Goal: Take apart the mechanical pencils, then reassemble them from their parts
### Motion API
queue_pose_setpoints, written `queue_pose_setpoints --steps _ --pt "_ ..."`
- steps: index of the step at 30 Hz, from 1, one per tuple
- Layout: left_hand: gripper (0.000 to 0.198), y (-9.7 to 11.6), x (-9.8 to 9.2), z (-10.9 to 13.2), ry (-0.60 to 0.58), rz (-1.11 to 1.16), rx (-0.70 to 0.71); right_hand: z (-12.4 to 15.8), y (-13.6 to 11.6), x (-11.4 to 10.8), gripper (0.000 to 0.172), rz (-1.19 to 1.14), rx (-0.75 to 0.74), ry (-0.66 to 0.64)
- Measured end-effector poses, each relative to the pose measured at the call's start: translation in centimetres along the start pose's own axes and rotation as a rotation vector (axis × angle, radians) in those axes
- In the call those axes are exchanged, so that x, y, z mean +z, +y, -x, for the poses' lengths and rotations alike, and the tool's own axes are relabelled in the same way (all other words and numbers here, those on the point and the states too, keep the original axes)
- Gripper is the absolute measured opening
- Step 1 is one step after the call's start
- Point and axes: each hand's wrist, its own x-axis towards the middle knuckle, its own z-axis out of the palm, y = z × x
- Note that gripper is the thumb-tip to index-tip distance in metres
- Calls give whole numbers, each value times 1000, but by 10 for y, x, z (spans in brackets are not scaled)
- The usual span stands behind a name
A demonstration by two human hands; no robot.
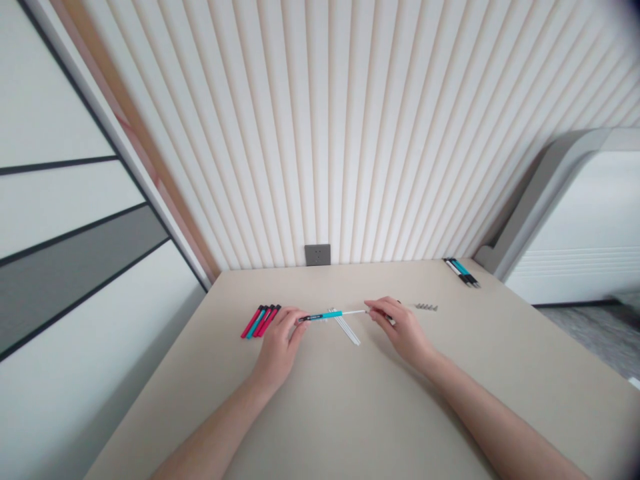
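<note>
My left hand (281,341) pinches a teal pen barrel (327,315) by its black end, above the table. A thin white refill (354,311) sticks out of the barrel's right end. Close to the refill's tip, my right hand (397,325) is closed on a small dark pen part (390,320), mostly hidden by the fingers. Below the barrel, several white refills (347,328) lie on the table. Several pink and teal barrels (260,321) with black ends lie beside my left hand. A row of small grey tips (427,307) lies right of my right hand.
A few pens (462,272), teal and white with black grips, lie at the table's (320,413) back right corner. A ribbed white wall panel (320,133) with a dark socket (318,255) rises behind. A white cabinet (75,333) stands left, a grey-white headboard (575,213) right.
</note>
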Motion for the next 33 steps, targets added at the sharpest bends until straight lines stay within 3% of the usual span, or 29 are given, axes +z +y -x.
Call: queue_pose_setpoints --steps 20,33 --pt "12 -1 0 0 -19 13 13 0 -4 0 28 -64 -39 27" --pt "11 1 2 3 -78 48 21 3 -5 8 24 -246 50 8"
